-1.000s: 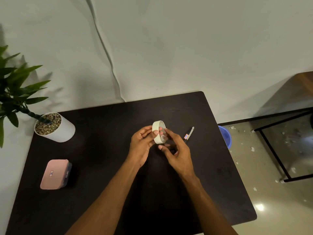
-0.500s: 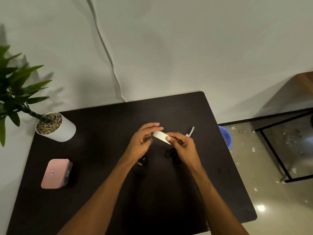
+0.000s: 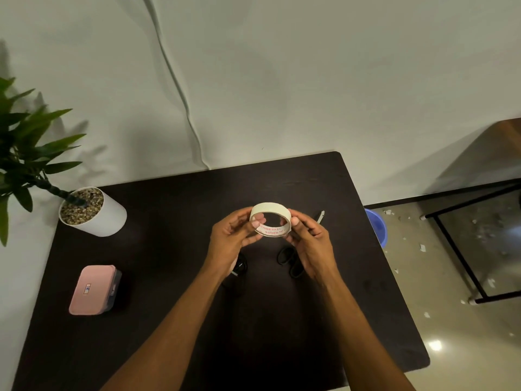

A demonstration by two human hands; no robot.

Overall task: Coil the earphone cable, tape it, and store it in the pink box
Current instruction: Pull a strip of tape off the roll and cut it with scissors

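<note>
A cream roll of tape (image 3: 270,211) with red print inside its core is held above the middle of the dark table (image 3: 169,348). My left hand (image 3: 229,244) grips its left side and my right hand (image 3: 310,246) grips its right side, the roll's opening facing me. Under my left hand lies a black coiled earphone cable (image 3: 239,268), partly hidden. Black scissors (image 3: 290,261) lie under my right hand. The pink box (image 3: 93,290) sits shut at the table's left side, well away from both hands.
A white pot with a green plant (image 3: 91,211) stands at the table's far left corner. A small cutter knife (image 3: 320,216) lies right of the hands. A blue bucket (image 3: 376,230) and a black metal frame (image 3: 456,249) stand on the floor to the right.
The tape roll has been turned from edge-on to open-face toward me and lifted slightly. Both hands have shifted around it and stayed over the table's middle.
</note>
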